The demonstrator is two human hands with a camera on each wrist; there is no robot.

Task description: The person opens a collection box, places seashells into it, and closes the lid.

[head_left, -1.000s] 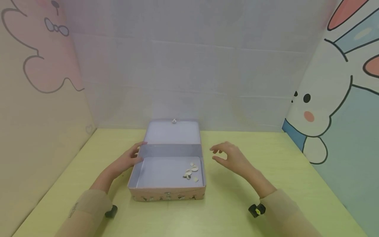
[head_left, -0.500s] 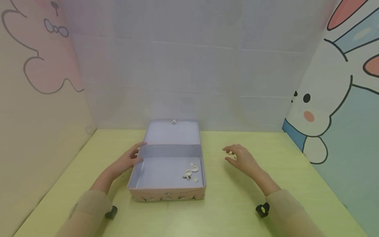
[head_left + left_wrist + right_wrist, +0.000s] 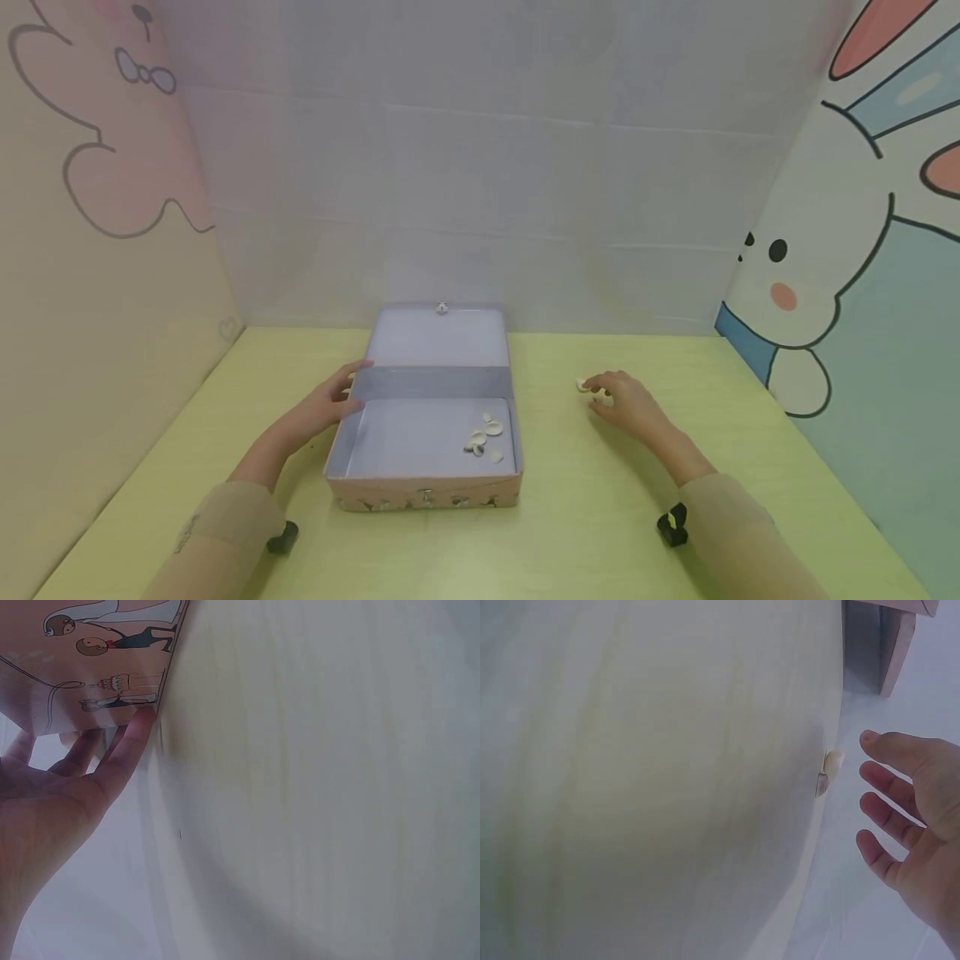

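A tin box (image 3: 425,492) stands with its lid (image 3: 442,337) folded back; its pink outside shows printed figures. Several pale seashells (image 3: 477,437) lie inside, toward the right. My left hand (image 3: 318,412) rests against the box's left side, thumb at the rim and fingers fairly straight. In the left wrist view the fingers touch the printed wall (image 3: 112,675). Over the table to the right, my right hand (image 3: 633,408) has loosely bent, spread fingers. A whitish shell (image 3: 581,385) lies at its fingertips. The right wrist view shows a gap between the fingers and two small shells (image 3: 822,784).
The yellowish wooden table (image 3: 570,533) carries the box. A pale sheet (image 3: 480,167) hangs behind it. Side panels with cartoon drawings flank the table, including a white rabbit (image 3: 806,250) on the right. A dark wrist device (image 3: 672,527) is on the right sleeve.
My right hand has moved right, away from the box, and lowered toward the table; a shell now shows beside its fingertips. The left hand, the box and the shells in it have stayed put.
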